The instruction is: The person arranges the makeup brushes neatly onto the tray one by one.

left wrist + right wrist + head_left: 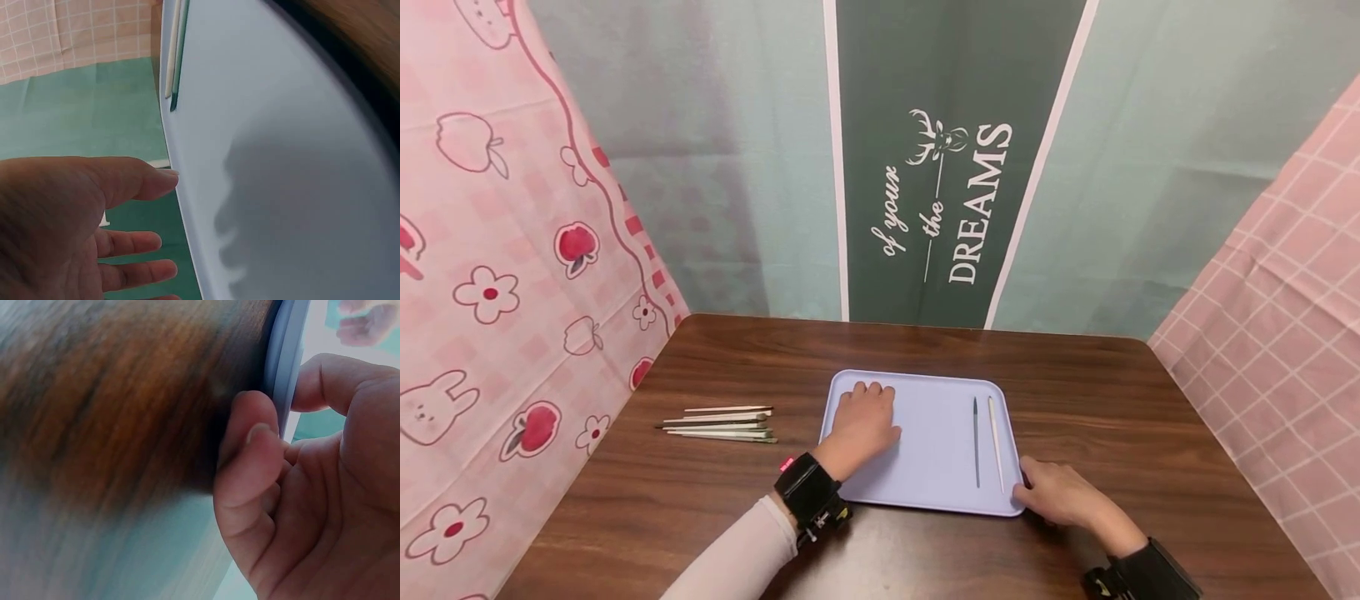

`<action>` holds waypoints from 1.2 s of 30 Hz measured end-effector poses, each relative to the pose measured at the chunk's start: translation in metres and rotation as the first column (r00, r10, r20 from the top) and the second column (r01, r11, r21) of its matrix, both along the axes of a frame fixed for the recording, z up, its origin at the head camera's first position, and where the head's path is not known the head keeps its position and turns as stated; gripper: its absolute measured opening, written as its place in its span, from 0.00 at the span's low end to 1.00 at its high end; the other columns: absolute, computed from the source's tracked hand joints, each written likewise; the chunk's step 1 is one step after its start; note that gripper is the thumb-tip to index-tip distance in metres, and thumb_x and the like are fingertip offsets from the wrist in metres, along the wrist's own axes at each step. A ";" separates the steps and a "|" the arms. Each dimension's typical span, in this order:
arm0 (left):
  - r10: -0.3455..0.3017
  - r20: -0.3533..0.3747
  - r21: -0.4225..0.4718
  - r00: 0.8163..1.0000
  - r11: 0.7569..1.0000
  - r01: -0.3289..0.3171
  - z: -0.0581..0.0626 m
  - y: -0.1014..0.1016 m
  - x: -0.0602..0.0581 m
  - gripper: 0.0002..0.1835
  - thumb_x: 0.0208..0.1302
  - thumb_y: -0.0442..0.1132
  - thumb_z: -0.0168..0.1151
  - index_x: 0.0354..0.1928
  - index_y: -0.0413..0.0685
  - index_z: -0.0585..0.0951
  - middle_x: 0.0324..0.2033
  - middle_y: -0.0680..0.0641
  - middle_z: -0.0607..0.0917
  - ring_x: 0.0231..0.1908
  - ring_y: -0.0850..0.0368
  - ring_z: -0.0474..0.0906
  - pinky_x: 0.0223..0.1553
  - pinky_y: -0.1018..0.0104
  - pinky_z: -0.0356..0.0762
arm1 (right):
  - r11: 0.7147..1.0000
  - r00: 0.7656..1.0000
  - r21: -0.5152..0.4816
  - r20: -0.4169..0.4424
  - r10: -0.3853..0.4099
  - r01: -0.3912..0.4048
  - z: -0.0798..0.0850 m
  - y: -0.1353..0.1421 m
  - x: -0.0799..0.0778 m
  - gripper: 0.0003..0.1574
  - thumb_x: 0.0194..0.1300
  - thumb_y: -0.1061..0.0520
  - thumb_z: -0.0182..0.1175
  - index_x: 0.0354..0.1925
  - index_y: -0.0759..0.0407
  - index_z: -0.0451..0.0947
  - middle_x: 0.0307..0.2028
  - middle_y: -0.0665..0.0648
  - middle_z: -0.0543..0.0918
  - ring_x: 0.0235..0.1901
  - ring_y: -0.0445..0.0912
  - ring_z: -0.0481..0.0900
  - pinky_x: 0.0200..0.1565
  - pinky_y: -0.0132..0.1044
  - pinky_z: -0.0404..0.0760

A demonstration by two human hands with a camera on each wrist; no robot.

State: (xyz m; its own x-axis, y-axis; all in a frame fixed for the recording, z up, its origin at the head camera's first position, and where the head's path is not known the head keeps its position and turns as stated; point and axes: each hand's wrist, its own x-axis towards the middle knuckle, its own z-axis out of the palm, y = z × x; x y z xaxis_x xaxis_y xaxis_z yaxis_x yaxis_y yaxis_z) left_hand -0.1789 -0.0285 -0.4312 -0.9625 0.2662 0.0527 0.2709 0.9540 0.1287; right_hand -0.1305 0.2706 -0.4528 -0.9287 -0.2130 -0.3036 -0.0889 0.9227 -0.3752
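Fingers of your left hand (862, 425) are slightly parted, while those of your right hand (1060, 492) are clamped with the thumb on a rim. Below both spreads a brown wood-grain table (625, 517). That rim belongs to the pale lilac, round-cornered tray (925, 442), under your left fingers. Left of those lies a bunch of slim pale and dark sticks (718, 428); between both sets of fingers, a thin cream stick (996, 442) and a thin dark-green stick (977, 442) lie on the tray.

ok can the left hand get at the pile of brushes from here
Likely yes: the left hand is over the tray and looks empty; only the tray's low rim seems to lie between that hand and the brush pile.
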 end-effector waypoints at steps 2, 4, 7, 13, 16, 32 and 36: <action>0.005 0.000 0.004 1.000 1.000 -0.005 0.000 -0.008 0.003 0.28 0.61 0.54 0.70 0.56 0.42 0.79 0.48 0.43 0.82 0.52 0.44 0.74 0.52 0.47 0.74 | 1.000 1.000 -0.006 -0.004 0.002 -0.002 0.000 0.000 0.000 0.12 0.61 0.54 0.61 0.30 0.54 0.67 0.19 0.52 0.73 0.14 0.45 0.73 0.19 0.37 0.71; 0.013 0.002 0.008 1.000 1.000 -0.013 0.000 -0.016 0.007 0.29 0.62 0.54 0.70 0.58 0.42 0.78 0.50 0.42 0.82 0.53 0.43 0.74 0.54 0.46 0.73 | 1.000 1.000 -0.011 -0.006 0.003 -0.003 0.000 0.000 0.000 0.12 0.61 0.54 0.61 0.30 0.54 0.67 0.19 0.52 0.72 0.14 0.45 0.73 0.19 0.37 0.71; 0.030 0.012 0.012 0.999 0.999 -0.030 0.000 -0.027 0.012 0.31 0.62 0.53 0.70 0.60 0.41 0.77 0.53 0.41 0.82 0.55 0.42 0.74 0.57 0.45 0.72 | 1.000 1.000 -0.009 -0.008 0.005 -0.005 -0.001 0.001 0.000 0.12 0.61 0.54 0.61 0.30 0.54 0.67 0.19 0.52 0.72 0.14 0.45 0.73 0.19 0.37 0.71; 0.055 -0.006 0.009 0.998 0.998 -0.055 0.003 -0.049 0.024 0.32 0.62 0.52 0.71 0.61 0.40 0.77 0.54 0.40 0.82 0.56 0.41 0.75 0.59 0.43 0.71 | 1.000 1.000 -0.005 -0.005 0.005 -0.005 0.000 0.001 0.000 0.11 0.61 0.54 0.61 0.30 0.54 0.67 0.19 0.52 0.72 0.14 0.45 0.73 0.19 0.37 0.70; 0.069 -0.020 0.010 0.997 0.998 -0.069 0.001 -0.060 0.029 0.32 0.61 0.52 0.71 0.61 0.40 0.77 0.53 0.39 0.82 0.56 0.40 0.76 0.59 0.43 0.71 | 1.000 1.000 -0.004 -0.001 0.004 -0.004 0.000 0.001 0.000 0.12 0.61 0.54 0.61 0.30 0.54 0.67 0.19 0.51 0.73 0.14 0.45 0.73 0.19 0.37 0.70; 0.160 -0.039 0.036 0.986 0.987 -0.159 -0.005 -0.131 0.055 0.32 0.61 0.50 0.71 0.61 0.36 0.76 0.56 0.34 0.81 0.59 0.33 0.74 0.58 0.36 0.70 | 0.998 0.999 -0.040 0.018 0.039 -0.038 -0.005 0.006 -0.004 0.11 0.61 0.53 0.59 0.30 0.56 0.67 0.19 0.52 0.73 0.14 0.45 0.73 0.18 0.38 0.70; 0.181 -0.036 0.022 0.983 0.983 -0.180 -0.005 -0.148 0.062 0.33 0.59 0.48 0.72 0.60 0.35 0.76 0.56 0.33 0.80 0.58 0.31 0.73 0.57 0.34 0.69 | 0.999 1.000 -0.026 0.021 0.021 -0.021 -0.003 0.004 -0.003 0.11 0.61 0.54 0.60 0.31 0.56 0.67 0.20 0.52 0.73 0.14 0.45 0.73 0.18 0.37 0.70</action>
